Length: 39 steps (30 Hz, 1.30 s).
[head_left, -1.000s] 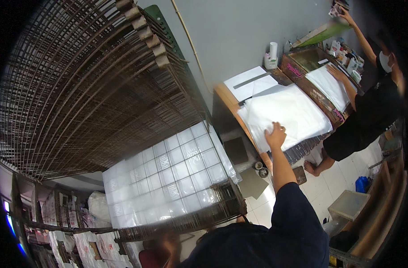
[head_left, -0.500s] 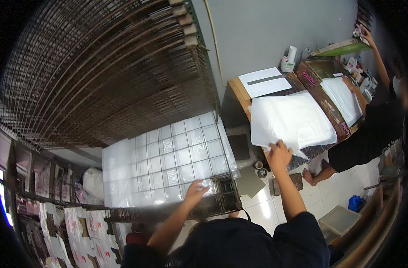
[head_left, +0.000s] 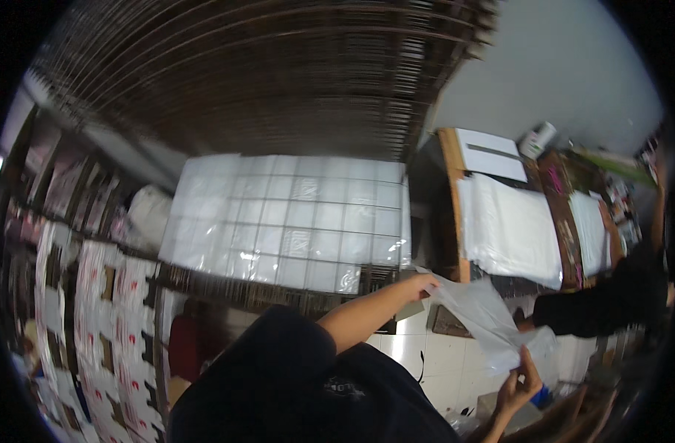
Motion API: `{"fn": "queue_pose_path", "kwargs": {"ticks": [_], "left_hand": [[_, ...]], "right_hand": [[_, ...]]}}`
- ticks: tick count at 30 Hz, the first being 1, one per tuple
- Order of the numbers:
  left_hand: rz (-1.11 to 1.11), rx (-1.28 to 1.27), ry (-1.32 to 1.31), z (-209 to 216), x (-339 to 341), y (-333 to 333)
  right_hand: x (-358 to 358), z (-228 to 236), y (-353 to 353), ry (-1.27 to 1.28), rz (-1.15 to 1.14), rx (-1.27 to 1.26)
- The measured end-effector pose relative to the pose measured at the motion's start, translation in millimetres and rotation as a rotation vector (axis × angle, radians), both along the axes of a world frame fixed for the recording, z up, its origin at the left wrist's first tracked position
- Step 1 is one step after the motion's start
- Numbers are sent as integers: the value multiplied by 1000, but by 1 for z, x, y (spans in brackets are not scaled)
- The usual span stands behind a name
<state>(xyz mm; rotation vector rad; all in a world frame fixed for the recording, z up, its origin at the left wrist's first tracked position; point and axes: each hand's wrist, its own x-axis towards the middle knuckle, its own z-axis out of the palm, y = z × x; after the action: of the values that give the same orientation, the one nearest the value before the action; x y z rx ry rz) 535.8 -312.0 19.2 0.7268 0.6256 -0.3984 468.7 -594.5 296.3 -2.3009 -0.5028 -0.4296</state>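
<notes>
Left hand: fingers closed on the upper-left corner of a translucent plastic sheet. Right hand: thumb and fingers pinched on its lower right part. Sheet hangs slack in the air between the hands, over the tiled floor, in front of the wood-edged table. White sheet stack on that table; printed clear sheets on the wire rack to the left.

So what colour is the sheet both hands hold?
The sheet is translucent white; head view.
</notes>
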Motion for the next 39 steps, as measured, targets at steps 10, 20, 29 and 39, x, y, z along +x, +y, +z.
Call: {"fn": "queue_pose_path", "kwargs": {"ticks": [10,20,29,39], "left_hand": [[720,1,-106,135,-137,135],[1189,136,-230,186,-302,355],[1433,293,-241,230,-385,485],[1421,351,45,111,-437,514]], "right_hand": [[47,-4,81,525,194,769],[24,-12,383,1023,664,725],[-16,-29,564,1017,815,689],[-64,-164,595,1104,666,486]]}}
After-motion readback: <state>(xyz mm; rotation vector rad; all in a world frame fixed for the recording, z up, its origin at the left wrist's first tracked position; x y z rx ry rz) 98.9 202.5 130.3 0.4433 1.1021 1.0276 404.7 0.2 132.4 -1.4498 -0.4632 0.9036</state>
